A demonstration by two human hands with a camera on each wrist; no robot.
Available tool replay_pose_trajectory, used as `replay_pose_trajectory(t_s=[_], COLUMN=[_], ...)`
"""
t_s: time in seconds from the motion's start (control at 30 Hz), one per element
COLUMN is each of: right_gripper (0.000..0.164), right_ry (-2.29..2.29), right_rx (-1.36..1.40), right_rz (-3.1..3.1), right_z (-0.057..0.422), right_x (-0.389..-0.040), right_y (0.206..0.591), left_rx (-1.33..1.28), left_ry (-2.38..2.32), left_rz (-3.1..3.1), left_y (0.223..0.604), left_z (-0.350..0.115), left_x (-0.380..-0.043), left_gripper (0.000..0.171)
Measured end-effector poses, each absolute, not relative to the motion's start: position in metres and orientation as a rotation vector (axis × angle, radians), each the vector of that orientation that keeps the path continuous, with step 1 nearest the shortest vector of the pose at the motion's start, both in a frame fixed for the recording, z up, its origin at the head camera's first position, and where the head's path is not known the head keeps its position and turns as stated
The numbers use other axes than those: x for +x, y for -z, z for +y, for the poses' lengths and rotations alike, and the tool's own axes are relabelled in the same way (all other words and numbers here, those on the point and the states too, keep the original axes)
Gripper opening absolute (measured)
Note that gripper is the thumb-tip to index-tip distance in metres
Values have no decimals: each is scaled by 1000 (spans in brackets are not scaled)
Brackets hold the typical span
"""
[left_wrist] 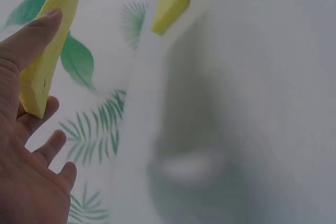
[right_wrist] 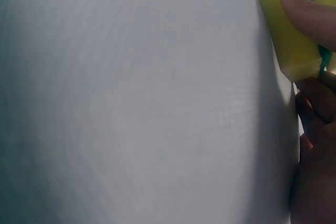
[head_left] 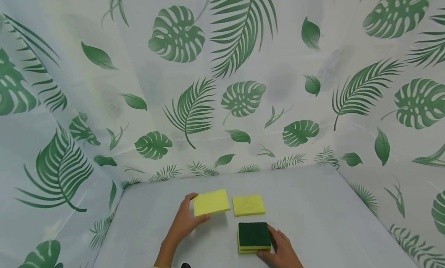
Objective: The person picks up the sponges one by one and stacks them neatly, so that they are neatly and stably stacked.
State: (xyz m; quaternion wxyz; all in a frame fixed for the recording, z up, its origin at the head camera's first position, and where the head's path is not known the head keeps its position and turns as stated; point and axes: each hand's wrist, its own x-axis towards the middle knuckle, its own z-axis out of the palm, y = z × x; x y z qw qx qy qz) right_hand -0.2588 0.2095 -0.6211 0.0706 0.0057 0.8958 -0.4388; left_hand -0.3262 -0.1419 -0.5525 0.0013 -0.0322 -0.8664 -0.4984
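Note:
My left hand [head_left: 187, 217] pinches a plain yellow sponge [head_left: 211, 202] by its left end, thumb along the near edge and fingers at the far edge. The sponge is raised above the table, with a shadow below it. In the left wrist view the thumb presses one side of that sponge [left_wrist: 52, 51]. Another yellow sponge [head_left: 248, 205] lies flat to its right. Nearer to me is a stack of two sponges [head_left: 254, 234], yellow with green scouring layers, the top one green side up. My right hand [head_left: 279, 250] grips the stack's right end between thumb and fingers.
A pale grey table [head_left: 313, 206] carries the sponges. White cloth with green leaf prints [head_left: 243, 98] hangs behind the table and along its left and right sides. A small dark object [head_left: 185, 265] shows at the bottom edge of the head view.

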Motion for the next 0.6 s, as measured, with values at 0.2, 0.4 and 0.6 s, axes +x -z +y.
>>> replay_pose_trajectory(t_s=[0.2,0.4,0.6], right_gripper=[103,102,102], right_ry=[1270,1255,1278], right_rx=[32,58,43], right_rz=[2720,2732,2746], right_z=[208,206,206], right_x=[-258,-260,-257], right_y=[622,622,620], left_rx=[-221,-312,-392], left_ry=[1597,1652,1698], left_rz=[-2715,-2710,-2702], left_y=[541,533,532], left_z=[-115,-86,-63], left_x=[-314,-305,-298], left_gripper=[97,98,98])
